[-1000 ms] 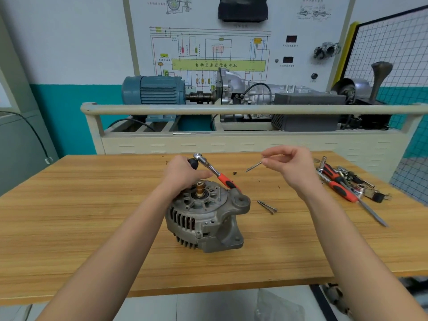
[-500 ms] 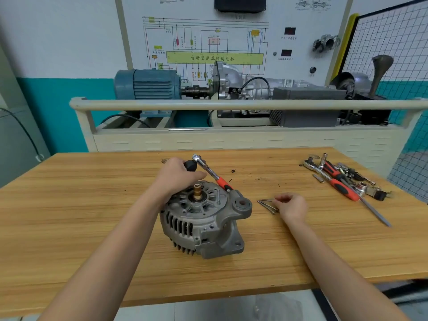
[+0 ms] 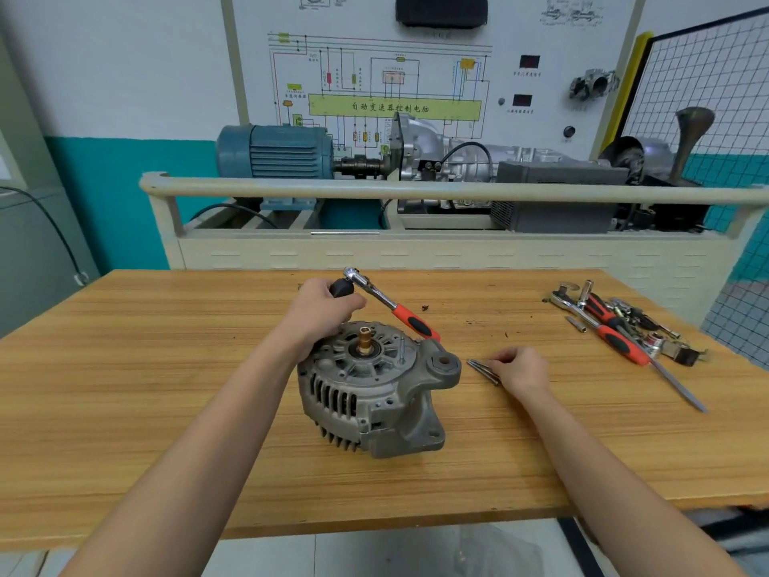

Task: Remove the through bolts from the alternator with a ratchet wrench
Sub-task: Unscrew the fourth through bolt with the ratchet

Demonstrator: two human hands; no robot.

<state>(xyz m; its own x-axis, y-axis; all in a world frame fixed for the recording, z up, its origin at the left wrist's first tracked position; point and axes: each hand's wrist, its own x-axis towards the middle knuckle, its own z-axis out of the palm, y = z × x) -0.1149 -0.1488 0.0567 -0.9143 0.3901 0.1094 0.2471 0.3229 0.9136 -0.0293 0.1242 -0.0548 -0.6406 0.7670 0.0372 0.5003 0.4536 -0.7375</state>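
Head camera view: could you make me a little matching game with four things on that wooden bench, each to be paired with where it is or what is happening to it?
Things:
1. grey metal alternator
2. red-handled ratchet wrench
3. loose thin steel bolts
4. pile of spare hand tools

Places or states:
A. at the right hand's fingertips, on the bench
B. far right of the bench, untouched
C. gripped at its head end by the left hand
D. middle of the bench, shaft end up

Pairs: 1-D, 2-C, 3-A, 4-B
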